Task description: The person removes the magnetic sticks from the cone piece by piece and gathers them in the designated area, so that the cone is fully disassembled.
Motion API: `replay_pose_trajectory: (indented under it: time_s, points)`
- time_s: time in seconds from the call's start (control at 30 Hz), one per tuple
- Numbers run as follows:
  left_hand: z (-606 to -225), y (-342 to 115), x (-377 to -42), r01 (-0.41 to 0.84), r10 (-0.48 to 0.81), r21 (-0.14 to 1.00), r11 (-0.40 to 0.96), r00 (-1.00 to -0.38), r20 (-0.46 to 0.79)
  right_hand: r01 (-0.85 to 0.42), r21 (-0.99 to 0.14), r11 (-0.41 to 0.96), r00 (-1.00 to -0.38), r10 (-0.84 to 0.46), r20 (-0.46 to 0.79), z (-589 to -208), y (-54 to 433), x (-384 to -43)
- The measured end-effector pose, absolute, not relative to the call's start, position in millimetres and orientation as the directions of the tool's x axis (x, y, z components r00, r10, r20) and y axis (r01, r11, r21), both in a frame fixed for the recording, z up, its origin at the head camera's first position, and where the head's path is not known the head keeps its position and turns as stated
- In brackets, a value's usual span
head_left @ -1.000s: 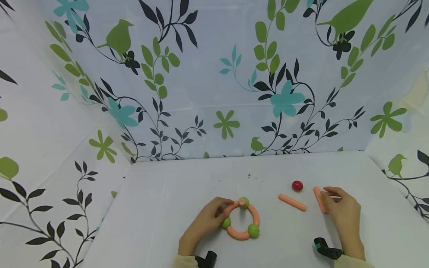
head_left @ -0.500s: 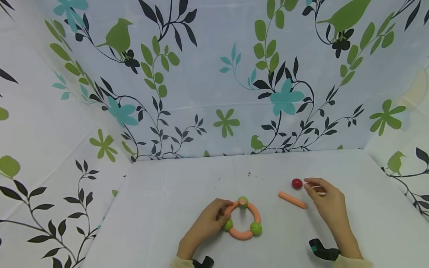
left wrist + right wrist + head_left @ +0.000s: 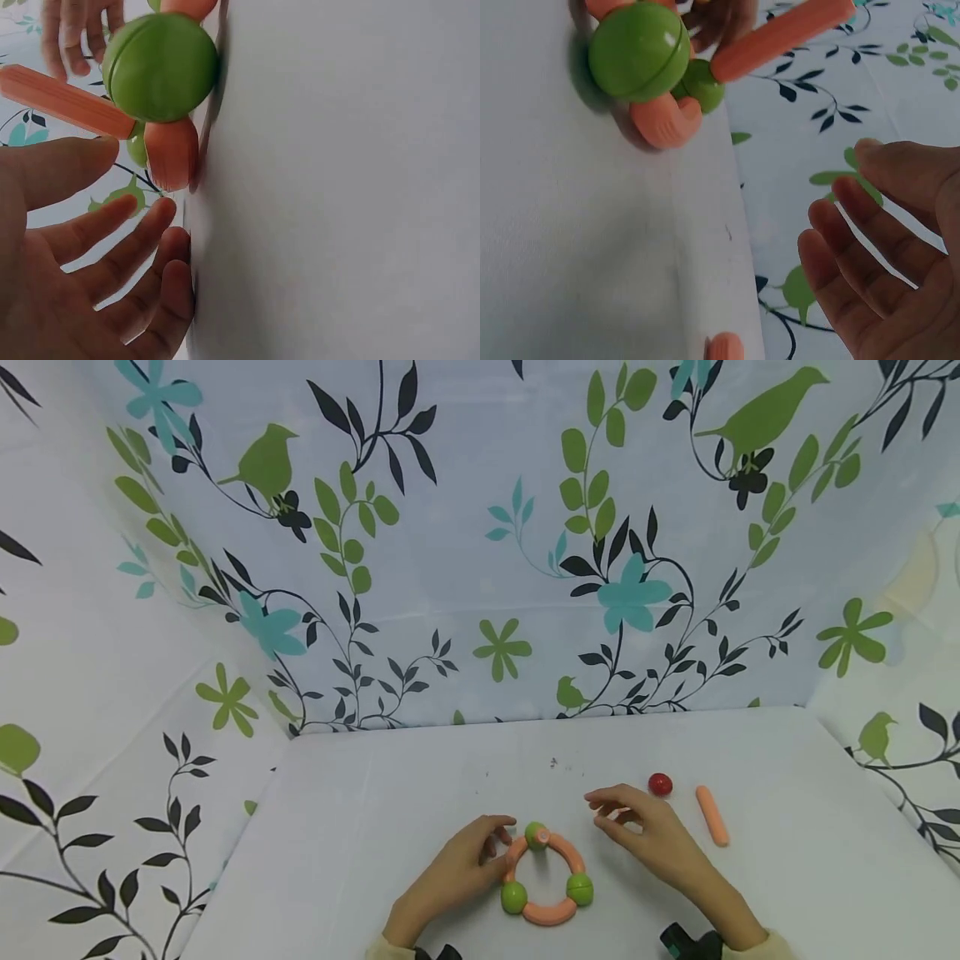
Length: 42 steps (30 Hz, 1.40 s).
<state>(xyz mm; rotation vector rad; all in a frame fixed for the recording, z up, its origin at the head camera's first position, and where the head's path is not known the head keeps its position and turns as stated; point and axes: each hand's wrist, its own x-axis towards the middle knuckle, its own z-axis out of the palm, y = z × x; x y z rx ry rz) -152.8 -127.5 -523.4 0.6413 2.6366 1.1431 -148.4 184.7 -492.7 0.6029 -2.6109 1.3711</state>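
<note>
Head view: the left hand (image 3: 461,877) and right hand (image 3: 660,839), fingers loosely parted, flank a ring (image 3: 550,913) of orange curves and green balls.
The left hand is just beside the ring, contact unclear; the right hand hangs apart, empty. An upright orange stick (image 3: 67,101) rises from the ring's far ball. Beyond, on the white table (image 3: 375,802), lie a red ball (image 3: 660,784) and a loose stick (image 3: 712,816).

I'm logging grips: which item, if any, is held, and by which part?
Nothing is held: the left hand beside the orange and green jointed ring, right hand apart from it, both open.
</note>
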Motion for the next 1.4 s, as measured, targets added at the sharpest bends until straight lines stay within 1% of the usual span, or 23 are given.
replay_pose_trajectory:
  time_s: [0.1,0.23,0.4,0.53,0.67,0.83,1.03,1.13,1.23,1.4]
  points:
    - [-524,-126,-162,0.319,0.484,0.759,0.567,-0.875,0.007,-0.486,-0.732,0.477,-0.859,-0.416,0.3,-492,170,-152]
    - [-531,-123,-174,0.309,0.525,0.817,0.488,-0.851,0.009,-0.554,-0.7,0.452,-0.8,-0.522,0.297,-495,153,-151]
    - [-543,-121,-177,0.288,0.558,0.84,0.459,-0.83,-0.02,-0.612,-0.703,0.363,-0.735,-0.588,0.337,-502,138,-145]
    - [-551,-119,-176,0.337,0.587,0.832,0.441,-0.809,0.017,-0.675,-0.662,0.325,-0.686,-0.607,0.401,-509,133,-141]
    - [-556,-117,-175,0.379,0.597,0.831,0.407,-0.799,0.072,-0.697,-0.648,0.306,-0.666,-0.61,0.429,-514,129,-138]
    - [-558,-116,-175,0.402,0.576,0.816,0.415,-0.81,0.106,-0.72,-0.626,0.3,-0.654,-0.595,0.467,-513,125,-138]
    - [-554,-113,-178,0.43,0.563,0.789,0.439,-0.816,0.132,-0.713,-0.605,0.355,-0.679,-0.565,0.469,-510,125,-139]
    - [-552,-111,-179,0.436,0.566,0.784,0.443,-0.814,0.133,-0.715,-0.593,0.371,-0.68,-0.564,0.468,-509,126,-139]
    - [-549,-110,-180,0.44,0.565,0.778,0.448,-0.814,0.135,-0.729,-0.571,0.378,-0.671,-0.563,0.483,-508,126,-140]
    - [-548,-109,-185,0.443,0.557,0.772,0.457,-0.819,0.141,-0.762,-0.502,0.41,-0.642,-0.582,0.5,-505,124,-141]
